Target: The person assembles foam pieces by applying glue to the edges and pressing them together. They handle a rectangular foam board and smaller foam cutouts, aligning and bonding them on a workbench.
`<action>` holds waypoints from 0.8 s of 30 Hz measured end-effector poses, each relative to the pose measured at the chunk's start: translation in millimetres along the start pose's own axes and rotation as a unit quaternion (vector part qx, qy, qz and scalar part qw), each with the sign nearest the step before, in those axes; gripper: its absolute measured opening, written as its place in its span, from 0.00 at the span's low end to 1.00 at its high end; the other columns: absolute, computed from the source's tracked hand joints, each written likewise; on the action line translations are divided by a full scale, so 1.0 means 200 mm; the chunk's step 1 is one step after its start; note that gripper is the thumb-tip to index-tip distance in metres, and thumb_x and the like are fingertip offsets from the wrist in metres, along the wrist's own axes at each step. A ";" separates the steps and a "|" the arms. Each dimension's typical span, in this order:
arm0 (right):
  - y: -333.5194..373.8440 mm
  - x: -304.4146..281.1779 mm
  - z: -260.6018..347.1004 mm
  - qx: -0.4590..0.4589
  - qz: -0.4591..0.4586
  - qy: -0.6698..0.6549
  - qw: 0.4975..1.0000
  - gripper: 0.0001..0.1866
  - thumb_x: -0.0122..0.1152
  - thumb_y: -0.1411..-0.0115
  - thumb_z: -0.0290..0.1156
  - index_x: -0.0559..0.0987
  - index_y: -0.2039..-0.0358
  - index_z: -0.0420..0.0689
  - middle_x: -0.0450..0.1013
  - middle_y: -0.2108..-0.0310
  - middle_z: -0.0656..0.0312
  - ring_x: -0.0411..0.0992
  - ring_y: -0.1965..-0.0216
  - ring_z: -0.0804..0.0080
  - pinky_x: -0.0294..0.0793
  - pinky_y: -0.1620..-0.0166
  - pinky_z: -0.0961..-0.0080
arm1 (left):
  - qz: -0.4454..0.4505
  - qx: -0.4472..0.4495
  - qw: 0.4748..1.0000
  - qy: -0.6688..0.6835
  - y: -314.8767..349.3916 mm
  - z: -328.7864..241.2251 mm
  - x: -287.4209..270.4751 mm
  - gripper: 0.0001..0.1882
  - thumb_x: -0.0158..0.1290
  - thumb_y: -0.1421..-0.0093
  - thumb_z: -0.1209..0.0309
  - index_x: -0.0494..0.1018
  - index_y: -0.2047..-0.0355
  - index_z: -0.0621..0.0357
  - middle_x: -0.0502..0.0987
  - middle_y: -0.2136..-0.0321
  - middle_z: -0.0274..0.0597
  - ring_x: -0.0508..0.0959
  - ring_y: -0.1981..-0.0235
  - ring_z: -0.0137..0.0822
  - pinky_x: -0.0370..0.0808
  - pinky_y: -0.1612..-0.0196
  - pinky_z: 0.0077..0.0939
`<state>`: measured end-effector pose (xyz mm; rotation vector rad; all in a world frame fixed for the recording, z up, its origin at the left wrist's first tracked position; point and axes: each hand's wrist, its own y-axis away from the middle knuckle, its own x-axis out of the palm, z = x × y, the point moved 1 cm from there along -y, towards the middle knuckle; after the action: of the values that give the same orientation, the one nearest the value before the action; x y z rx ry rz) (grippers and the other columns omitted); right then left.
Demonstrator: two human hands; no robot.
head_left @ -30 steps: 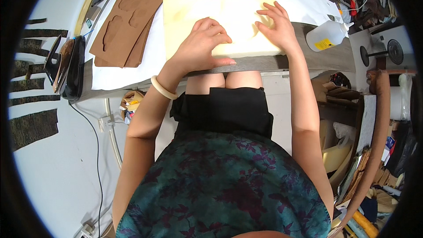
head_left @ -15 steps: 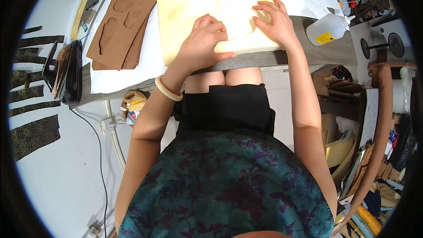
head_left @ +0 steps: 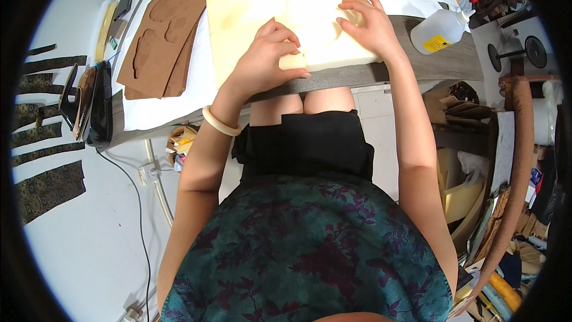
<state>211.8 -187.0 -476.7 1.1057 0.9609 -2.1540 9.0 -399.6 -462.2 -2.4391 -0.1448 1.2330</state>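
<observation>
A thick pale-yellow foam slab (head_left: 250,3) lies on the table and reaches its front edge. My left hand (head_left: 265,56) is at the slab's near edge, fingers curled over the top and thumb stretched along the front side, so the foam sits between them. My right hand (head_left: 372,30) lies over the slab's right side with fingers spread and bent, touching its top. Whatever is under the palms is hidden. A cream bangle (head_left: 219,122) is on my left wrist.
Brown boards with cut-out shapes (head_left: 161,42) lie left of the foam. A translucent squeeze bottle (head_left: 438,31) with a yellow label stands at the right on the grey table edge (head_left: 453,62). A black case (head_left: 100,104) is at the left corner, and a cluttered shelf (head_left: 471,125) is at the right.
The view has shifted slightly. Both hands keep nearly the same places on the foam; the left fingers look slightly more raised and bent.
</observation>
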 end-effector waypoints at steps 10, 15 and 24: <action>0.00 0.01 -0.01 -0.007 -0.015 -0.015 1.000 0.23 0.71 0.40 0.48 0.87 0.48 0.50 0.83 0.43 0.61 0.57 0.23 0.51 0.67 0.28 0.51 | 0.019 0.014 1.000 0.006 -0.01 0.01 -0.01 0.22 0.79 0.55 0.65 0.82 0.66 0.64 0.82 0.57 0.41 0.75 0.48 0.47 0.60 0.24 0.53; 0.00 0.01 0.02 0.003 -0.004 0.006 1.000 0.23 0.71 0.40 0.48 0.87 0.48 0.51 0.83 0.43 0.61 0.57 0.23 0.51 0.67 0.28 0.51 | 0.013 0.005 1.000 -0.019 -0.02 0.00 0.00 0.22 0.79 0.54 0.62 0.82 0.66 0.64 0.82 0.58 0.41 0.75 0.49 0.48 0.61 0.25 0.53; 0.07 -0.13 0.16 -0.136 -0.172 0.055 0.974 0.17 0.72 0.37 0.44 0.87 0.53 0.49 0.84 0.52 0.61 0.76 0.39 0.56 0.62 0.27 0.49 | 0.010 -0.011 1.000 -0.003 -0.02 -0.02 -0.01 0.22 0.79 0.52 0.61 0.83 0.66 0.63 0.82 0.59 0.41 0.76 0.48 0.49 0.62 0.26 0.53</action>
<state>219.4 -216.9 -446.7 0.9884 1.5455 -2.1490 11.3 -398.6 -457.6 -2.4614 -0.1383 1.2540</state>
